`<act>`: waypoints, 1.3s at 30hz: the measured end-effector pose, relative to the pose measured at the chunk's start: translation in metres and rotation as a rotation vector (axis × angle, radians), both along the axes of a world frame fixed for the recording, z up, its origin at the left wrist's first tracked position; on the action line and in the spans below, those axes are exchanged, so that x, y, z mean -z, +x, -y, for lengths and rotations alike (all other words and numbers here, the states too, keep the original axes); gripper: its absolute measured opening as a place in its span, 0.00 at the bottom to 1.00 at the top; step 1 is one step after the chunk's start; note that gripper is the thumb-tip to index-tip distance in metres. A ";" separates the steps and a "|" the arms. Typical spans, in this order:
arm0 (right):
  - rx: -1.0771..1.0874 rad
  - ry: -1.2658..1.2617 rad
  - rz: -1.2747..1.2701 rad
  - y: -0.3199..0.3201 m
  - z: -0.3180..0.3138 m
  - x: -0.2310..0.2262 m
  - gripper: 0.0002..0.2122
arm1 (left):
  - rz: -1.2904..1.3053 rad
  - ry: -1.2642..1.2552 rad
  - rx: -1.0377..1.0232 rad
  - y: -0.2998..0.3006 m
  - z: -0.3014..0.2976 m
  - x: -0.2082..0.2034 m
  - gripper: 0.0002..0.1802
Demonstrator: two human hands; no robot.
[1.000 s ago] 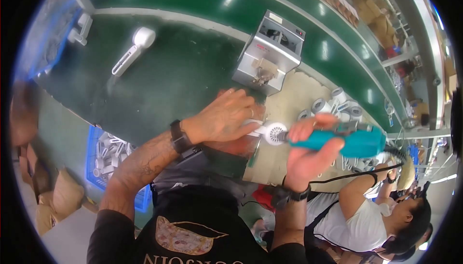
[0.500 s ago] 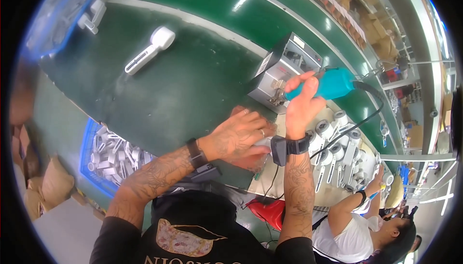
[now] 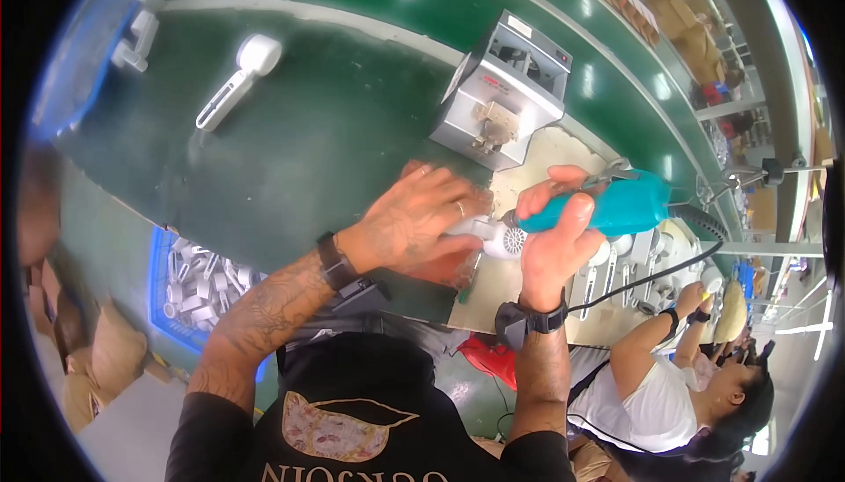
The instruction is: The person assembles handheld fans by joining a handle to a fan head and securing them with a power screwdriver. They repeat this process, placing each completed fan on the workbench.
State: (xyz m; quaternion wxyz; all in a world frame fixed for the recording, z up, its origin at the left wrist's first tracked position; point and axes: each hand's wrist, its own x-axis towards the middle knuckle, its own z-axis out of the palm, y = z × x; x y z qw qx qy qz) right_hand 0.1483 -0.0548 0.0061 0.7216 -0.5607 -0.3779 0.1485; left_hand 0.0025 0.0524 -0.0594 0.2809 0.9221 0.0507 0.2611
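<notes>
My right hand (image 3: 563, 227) is wrapped round a teal electric screwdriver (image 3: 620, 205) with a black cord. Its tip meets a white plastic part with a round slotted grille (image 3: 504, 240), which looks like a small handheld fan housing. My left hand (image 3: 418, 218) grips that housing from the left, near the bench edge, its fingers hiding most of it. Behind the hands stands a grey screw feeder (image 3: 506, 95) with an open top. Another white fan housing (image 3: 233, 81) lies by itself on the green bench mat (image 3: 308, 121), far left.
A blue crate (image 3: 158, 284) full of white parts stands at the lower left. More white housings (image 3: 647, 249) stand in rows on the right side, beyond my right wrist. A co-worker in a white shirt (image 3: 642, 403) sits at the lower right. A green conveyor (image 3: 493, 7) runs behind.
My right hand has brought the screwdriver from the screw feeder down and nearer, onto the white housing. The housing's grille now shows between my hands. The view has shifted slightly.
</notes>
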 end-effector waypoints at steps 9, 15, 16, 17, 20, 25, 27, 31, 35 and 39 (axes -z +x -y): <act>-0.058 -0.004 0.010 -0.003 0.001 0.004 0.27 | 0.011 -0.003 -0.025 0.002 0.002 0.000 0.24; -0.089 -0.019 -0.028 -0.002 0.002 0.016 0.23 | -0.019 0.017 -0.021 0.001 0.001 0.001 0.24; -0.092 -0.006 -0.027 -0.002 0.002 0.017 0.22 | -0.051 0.035 0.002 0.001 0.001 0.002 0.26; -0.089 -0.009 -0.028 -0.001 0.001 0.018 0.22 | -0.053 0.033 0.005 0.001 0.001 0.001 0.26; -0.119 0.000 -0.056 0.000 0.000 0.021 0.20 | -0.026 0.031 0.006 0.002 0.001 0.002 0.26; -0.120 -0.004 -0.073 -0.002 -0.002 0.023 0.20 | 0.002 0.043 -0.053 0.000 0.002 0.000 0.22; -0.091 -0.062 -0.063 -0.003 -0.004 0.016 0.21 | 0.013 0.034 -0.048 0.001 0.001 0.001 0.22; -0.064 -0.045 0.011 0.005 -0.022 -0.006 0.22 | 0.031 0.050 -0.024 0.001 0.000 -0.002 0.22; 0.034 0.012 0.113 0.006 -0.070 -0.025 0.18 | 0.024 0.027 -0.027 -0.005 -0.002 -0.003 0.23; 0.011 0.061 0.175 0.018 -0.094 -0.009 0.15 | 0.007 0.033 -0.025 -0.005 -0.001 -0.002 0.22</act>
